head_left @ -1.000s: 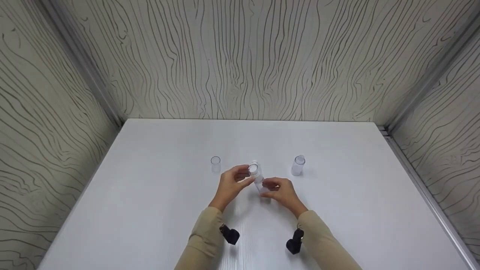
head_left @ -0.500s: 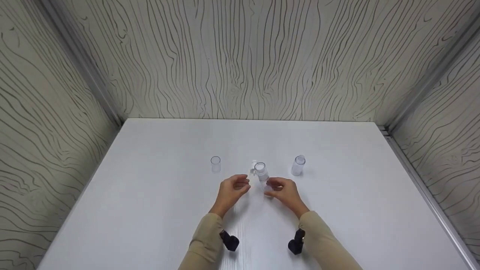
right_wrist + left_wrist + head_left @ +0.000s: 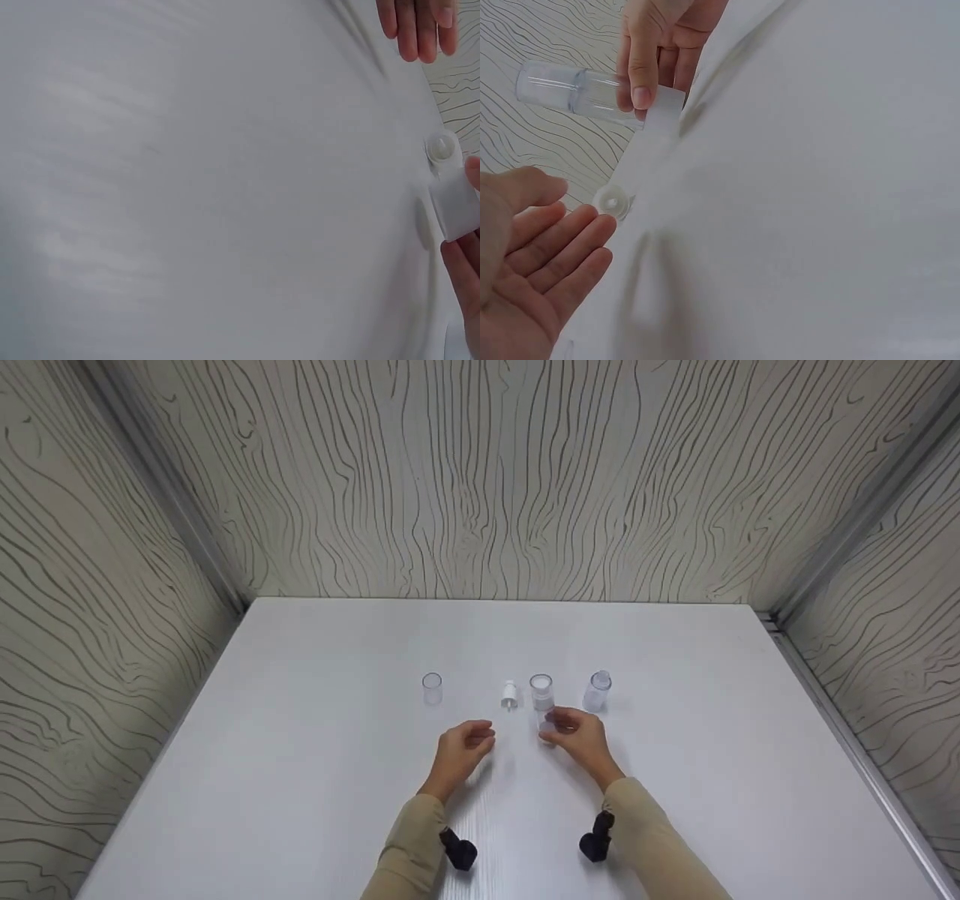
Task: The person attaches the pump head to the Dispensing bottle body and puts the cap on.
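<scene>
My right hand (image 3: 585, 739) grips a slim clear plastic bottle (image 3: 542, 699) around its lower part, thumb and fingers on opposite sides. In the left wrist view the bottle (image 3: 604, 94) shows a clear upper section, a clear middle and a white base (image 3: 665, 110). My left hand (image 3: 457, 751) holds nothing; its fingers are relaxed and slightly bent, apart from the bottle. Between and beyond the hands, a small white pump top (image 3: 509, 694) rests on the table.
A clear open cylinder (image 3: 432, 688) is at the left on the white table (image 3: 337, 750). Another clear bottle-like piece (image 3: 597, 692) stands to the right, close to the right hand. Wood-grain patterned panels (image 3: 480, 480) rise behind the table and at both sides.
My left hand has let go of the bottle's upper part and drawn back towards me. The right hand has carried the bottle to the right, uncovering the white pump top.
</scene>
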`<state>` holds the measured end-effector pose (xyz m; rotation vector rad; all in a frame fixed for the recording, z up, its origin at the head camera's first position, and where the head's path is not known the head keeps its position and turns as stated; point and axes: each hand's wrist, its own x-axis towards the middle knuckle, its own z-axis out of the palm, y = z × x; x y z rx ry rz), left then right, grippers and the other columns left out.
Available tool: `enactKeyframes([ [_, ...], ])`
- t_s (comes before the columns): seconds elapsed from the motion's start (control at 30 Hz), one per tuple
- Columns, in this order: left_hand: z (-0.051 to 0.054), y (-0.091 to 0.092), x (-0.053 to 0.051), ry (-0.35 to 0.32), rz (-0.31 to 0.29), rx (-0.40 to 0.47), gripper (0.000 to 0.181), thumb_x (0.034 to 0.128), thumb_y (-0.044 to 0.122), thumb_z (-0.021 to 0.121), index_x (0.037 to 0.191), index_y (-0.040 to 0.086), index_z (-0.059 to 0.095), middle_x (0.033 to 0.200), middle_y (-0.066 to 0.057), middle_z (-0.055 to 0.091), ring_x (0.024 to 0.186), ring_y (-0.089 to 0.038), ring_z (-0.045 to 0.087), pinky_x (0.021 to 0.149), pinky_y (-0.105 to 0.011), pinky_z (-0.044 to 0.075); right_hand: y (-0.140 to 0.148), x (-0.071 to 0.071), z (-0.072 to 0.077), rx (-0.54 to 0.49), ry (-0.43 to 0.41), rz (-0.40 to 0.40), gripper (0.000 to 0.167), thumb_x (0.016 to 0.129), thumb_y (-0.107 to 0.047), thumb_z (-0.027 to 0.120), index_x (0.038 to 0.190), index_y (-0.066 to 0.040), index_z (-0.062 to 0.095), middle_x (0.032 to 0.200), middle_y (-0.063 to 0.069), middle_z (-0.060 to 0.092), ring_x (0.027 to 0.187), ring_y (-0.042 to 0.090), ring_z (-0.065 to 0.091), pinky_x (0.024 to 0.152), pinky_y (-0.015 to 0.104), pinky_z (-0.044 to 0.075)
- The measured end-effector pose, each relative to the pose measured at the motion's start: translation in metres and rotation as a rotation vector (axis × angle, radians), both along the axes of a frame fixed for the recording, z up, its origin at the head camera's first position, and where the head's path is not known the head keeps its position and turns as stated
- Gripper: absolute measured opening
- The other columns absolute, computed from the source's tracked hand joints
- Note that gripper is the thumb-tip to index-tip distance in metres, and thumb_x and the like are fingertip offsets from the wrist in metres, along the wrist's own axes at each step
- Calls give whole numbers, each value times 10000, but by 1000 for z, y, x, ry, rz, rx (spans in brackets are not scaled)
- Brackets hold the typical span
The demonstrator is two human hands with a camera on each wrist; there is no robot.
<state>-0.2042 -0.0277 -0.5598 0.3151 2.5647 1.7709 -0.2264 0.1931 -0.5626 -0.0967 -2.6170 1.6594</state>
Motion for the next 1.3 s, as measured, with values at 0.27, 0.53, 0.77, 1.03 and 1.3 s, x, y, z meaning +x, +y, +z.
enactKeyframes([
  [0.27, -4, 2, 2, -34, 26, -1, 268, 896, 64, 633, 1127, -71, 644, 1052, -198, 719, 985, -293, 696, 881, -329, 594, 6, -4, 0, -26, -21, -59, 377, 755, 10, 766, 1107, 84, 655, 1122, 255, 690, 1076, 360, 664, 947, 389, 574],
  [0.53, -7, 4, 4, -50, 25, 18, 267, 903, 77, 625, 1131, -61, 643, 1059, -186, 717, 989, -273, 693, 882, -307, 592, 9, -5, -2, -38, -50, -96, 373, 766, 13, 750, 1116, 86, 645, 1138, 263, 683, 1085, 359, 664, 949, 386, 574],
  [0.77, -8, 6, 5, -50, 10, 1, 257, 909, 79, 615, 1131, -47, 649, 1064, -171, 718, 992, -263, 690, 890, -303, 589, 12, -4, -3, -20, -64, -129, 373, 783, -11, 746, 1130, 72, 635, 1167, 256, 673, 1122, 366, 645, 981, 393, 556],
  [1.03, -6, 4, 6, -29, -21, 4, 268, 914, 72, 601, 1134, -76, 633, 1075, -203, 710, 993, -308, 690, 869, -303, 596, 11, -4, -5, -59, -22, -129, 396, 746, 44, 762, 1104, 129, 616, 1133, 305, 663, 1095, 401, 651, 941, 357, 577],
  [1.3, -6, 6, 6, -50, -7, 19, 265, 905, 60, 607, 1130, -76, 637, 1070, -202, 710, 992, -294, 685, 875, -307, 592, 10, -4, -5, -31, -25, -132, 404, 731, 35, 772, 1094, 118, 616, 1115, 304, 668, 1072, 391, 662, 937, 368, 580],
])
